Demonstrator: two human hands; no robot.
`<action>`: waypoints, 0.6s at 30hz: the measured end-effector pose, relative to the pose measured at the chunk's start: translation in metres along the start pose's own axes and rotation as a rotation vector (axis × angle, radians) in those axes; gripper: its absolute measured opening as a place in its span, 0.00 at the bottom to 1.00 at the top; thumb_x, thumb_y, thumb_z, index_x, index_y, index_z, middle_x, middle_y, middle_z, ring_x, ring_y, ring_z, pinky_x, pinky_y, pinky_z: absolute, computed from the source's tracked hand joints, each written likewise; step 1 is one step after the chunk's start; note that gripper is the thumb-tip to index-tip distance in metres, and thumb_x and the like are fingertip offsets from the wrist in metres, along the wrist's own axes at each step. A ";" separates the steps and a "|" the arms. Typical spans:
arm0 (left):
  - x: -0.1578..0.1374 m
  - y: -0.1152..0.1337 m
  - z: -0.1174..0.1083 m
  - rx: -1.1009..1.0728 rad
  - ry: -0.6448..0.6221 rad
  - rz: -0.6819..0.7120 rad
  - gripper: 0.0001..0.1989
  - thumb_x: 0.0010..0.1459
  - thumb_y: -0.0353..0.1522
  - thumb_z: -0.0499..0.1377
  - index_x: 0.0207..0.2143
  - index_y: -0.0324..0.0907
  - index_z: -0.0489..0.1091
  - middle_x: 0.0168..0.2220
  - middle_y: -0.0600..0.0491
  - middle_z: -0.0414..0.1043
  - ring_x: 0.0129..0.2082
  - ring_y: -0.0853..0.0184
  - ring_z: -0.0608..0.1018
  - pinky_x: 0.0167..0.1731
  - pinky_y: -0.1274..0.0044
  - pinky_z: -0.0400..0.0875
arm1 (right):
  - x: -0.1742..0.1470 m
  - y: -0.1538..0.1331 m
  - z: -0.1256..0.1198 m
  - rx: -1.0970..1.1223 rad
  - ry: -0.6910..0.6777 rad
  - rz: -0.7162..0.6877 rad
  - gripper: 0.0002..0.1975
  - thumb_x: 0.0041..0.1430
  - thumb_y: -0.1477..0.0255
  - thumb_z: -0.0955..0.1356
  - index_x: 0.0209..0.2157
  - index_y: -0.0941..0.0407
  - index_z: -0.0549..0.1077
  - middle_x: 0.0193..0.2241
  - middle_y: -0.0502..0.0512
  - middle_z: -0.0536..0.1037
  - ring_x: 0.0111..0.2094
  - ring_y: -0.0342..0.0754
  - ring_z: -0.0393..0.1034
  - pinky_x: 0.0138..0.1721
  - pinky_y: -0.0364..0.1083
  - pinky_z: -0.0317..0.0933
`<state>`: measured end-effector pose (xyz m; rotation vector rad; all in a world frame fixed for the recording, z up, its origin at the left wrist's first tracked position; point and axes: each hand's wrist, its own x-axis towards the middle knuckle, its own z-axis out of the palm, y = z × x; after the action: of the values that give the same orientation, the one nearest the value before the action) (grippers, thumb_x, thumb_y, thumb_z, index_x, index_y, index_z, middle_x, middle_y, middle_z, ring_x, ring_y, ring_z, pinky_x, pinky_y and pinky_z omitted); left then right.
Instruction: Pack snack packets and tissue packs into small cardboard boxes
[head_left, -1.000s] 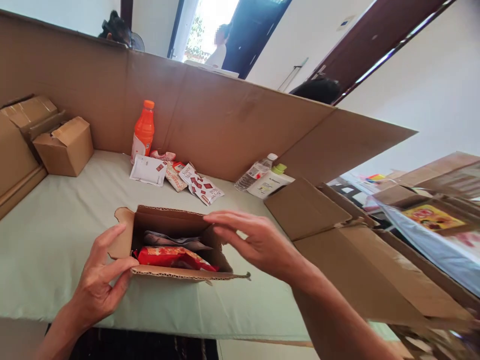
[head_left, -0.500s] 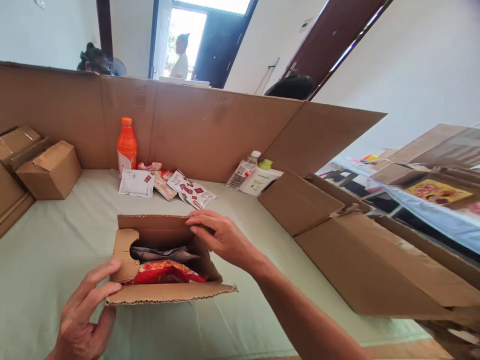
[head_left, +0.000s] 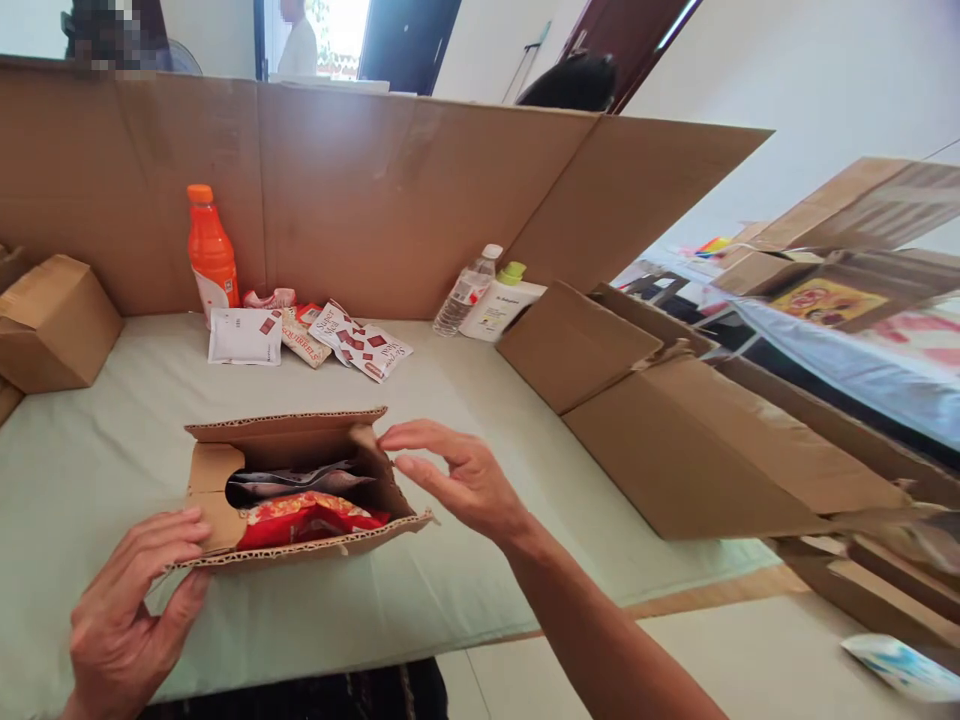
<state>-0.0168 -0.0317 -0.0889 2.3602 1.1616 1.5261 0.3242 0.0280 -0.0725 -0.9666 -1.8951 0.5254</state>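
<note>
On the tabletop (head_left: 570,540), a brown carton (head_left: 67,325) sits at nine o'clock, an orange bottle (head_left: 211,250) toward ten before a cardboard partition (head_left: 345,200), and a clear bottle (head_left: 461,298) at twelve beside a white green-capped bottle (head_left: 496,308). A larger carton (head_left: 690,450) lies toward four; at eleven, a person in white (head_left: 298,48) is by a doorway (head_left: 339,35).

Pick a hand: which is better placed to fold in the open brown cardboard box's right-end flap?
Right, I'd say: the right hand has its fingertips right by that brown cardboard flap; the left hand is at the opposite end, against the folded-in left flap.
</note>
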 end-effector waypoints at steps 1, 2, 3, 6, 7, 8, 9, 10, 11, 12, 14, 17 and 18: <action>0.000 0.002 0.001 0.024 0.007 -0.025 0.10 0.60 0.20 0.61 0.40 0.42 0.73 0.41 0.51 0.80 0.47 0.63 0.81 0.49 0.69 0.76 | 0.002 0.001 0.003 0.008 -0.059 -0.046 0.09 0.69 0.66 0.67 0.42 0.52 0.80 0.39 0.55 0.84 0.43 0.50 0.78 0.48 0.52 0.72; 0.001 0.005 0.002 0.064 0.016 -0.061 0.09 0.61 0.22 0.61 0.41 0.42 0.73 0.42 0.52 0.80 0.46 0.63 0.81 0.48 0.70 0.76 | 0.004 0.002 0.005 0.007 -0.106 -0.087 0.10 0.69 0.67 0.66 0.42 0.52 0.80 0.38 0.54 0.84 0.42 0.50 0.77 0.49 0.53 0.71; 0.000 0.007 0.004 0.119 0.033 -0.105 0.08 0.62 0.24 0.61 0.42 0.43 0.73 0.42 0.52 0.79 0.44 0.65 0.81 0.48 0.71 0.77 | 0.006 0.004 0.007 0.000 -0.136 -0.119 0.10 0.70 0.67 0.66 0.42 0.51 0.80 0.38 0.54 0.84 0.42 0.50 0.77 0.50 0.53 0.70; 0.000 0.011 0.010 0.281 0.123 -0.216 0.14 0.63 0.32 0.63 0.51 0.43 0.71 0.43 0.52 0.78 0.41 0.67 0.81 0.46 0.74 0.76 | 0.004 0.009 0.009 -0.001 -0.136 -0.137 0.12 0.72 0.68 0.64 0.42 0.51 0.80 0.37 0.54 0.84 0.43 0.50 0.76 0.49 0.53 0.70; 0.000 0.012 0.012 0.301 0.139 -0.228 0.17 0.63 0.33 0.64 0.54 0.43 0.69 0.44 0.52 0.78 0.41 0.66 0.81 0.47 0.74 0.76 | 0.002 0.010 0.008 0.015 -0.120 -0.120 0.12 0.72 0.68 0.63 0.43 0.50 0.80 0.38 0.54 0.84 0.43 0.50 0.76 0.48 0.52 0.70; 0.001 0.012 0.014 0.310 0.141 -0.227 0.20 0.63 0.34 0.64 0.56 0.43 0.68 0.46 0.51 0.77 0.44 0.65 0.80 0.49 0.73 0.76 | -0.002 0.010 0.007 0.028 -0.093 -0.090 0.12 0.72 0.68 0.63 0.44 0.50 0.79 0.39 0.54 0.84 0.44 0.50 0.76 0.47 0.51 0.71; 0.002 0.012 0.015 0.313 0.127 -0.217 0.20 0.63 0.33 0.63 0.57 0.44 0.67 0.49 0.49 0.75 0.47 0.64 0.80 0.51 0.71 0.76 | -0.006 0.009 0.006 0.029 -0.047 -0.052 0.12 0.72 0.67 0.63 0.46 0.49 0.79 0.42 0.55 0.83 0.46 0.51 0.76 0.46 0.51 0.71; 0.004 0.012 0.015 0.312 0.101 -0.203 0.20 0.64 0.32 0.62 0.57 0.44 0.67 0.52 0.47 0.73 0.50 0.63 0.78 0.53 0.69 0.75 | -0.010 0.008 0.004 0.017 0.011 -0.015 0.12 0.71 0.67 0.63 0.50 0.49 0.77 0.48 0.56 0.81 0.48 0.51 0.75 0.46 0.51 0.71; 0.005 0.013 0.016 0.313 0.073 -0.190 0.18 0.64 0.31 0.61 0.56 0.45 0.68 0.56 0.46 0.70 0.54 0.61 0.77 0.55 0.67 0.75 | -0.013 0.006 0.003 -0.007 0.074 0.013 0.14 0.71 0.67 0.64 0.54 0.48 0.75 0.54 0.57 0.78 0.52 0.53 0.74 0.47 0.51 0.71; 0.006 0.014 0.016 0.317 0.049 -0.183 0.17 0.65 0.30 0.60 0.56 0.45 0.68 0.59 0.45 0.67 0.57 0.60 0.75 0.56 0.65 0.74 | -0.016 0.003 0.002 -0.040 0.135 0.025 0.18 0.70 0.66 0.65 0.59 0.47 0.71 0.60 0.59 0.73 0.57 0.55 0.71 0.48 0.52 0.70; 0.007 0.016 0.016 0.323 0.022 -0.194 0.18 0.65 0.29 0.59 0.57 0.46 0.67 0.65 0.43 0.61 0.62 0.57 0.71 0.57 0.63 0.74 | -0.017 -0.003 0.002 -0.111 0.186 -0.010 0.26 0.69 0.65 0.66 0.66 0.47 0.63 0.68 0.60 0.62 0.65 0.59 0.62 0.53 0.56 0.68; 0.004 0.018 0.014 0.317 -0.018 -0.226 0.25 0.65 0.27 0.57 0.63 0.46 0.61 0.68 0.41 0.56 0.66 0.55 0.67 0.59 0.62 0.73 | -0.015 -0.004 0.008 -0.218 -0.013 -0.151 0.28 0.69 0.65 0.65 0.69 0.47 0.59 0.65 0.61 0.68 0.64 0.59 0.64 0.56 0.57 0.67; 0.003 0.017 0.013 0.307 -0.041 -0.222 0.26 0.65 0.27 0.57 0.64 0.46 0.59 0.68 0.40 0.57 0.67 0.55 0.66 0.60 0.61 0.72 | -0.014 -0.003 0.011 -0.256 -0.099 -0.208 0.27 0.70 0.65 0.65 0.68 0.47 0.61 0.61 0.60 0.72 0.61 0.58 0.67 0.55 0.57 0.67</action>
<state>0.0037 -0.0378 -0.0858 2.3238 1.6891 1.3012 0.3171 0.0152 -0.0840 -0.9029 -2.1600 0.2142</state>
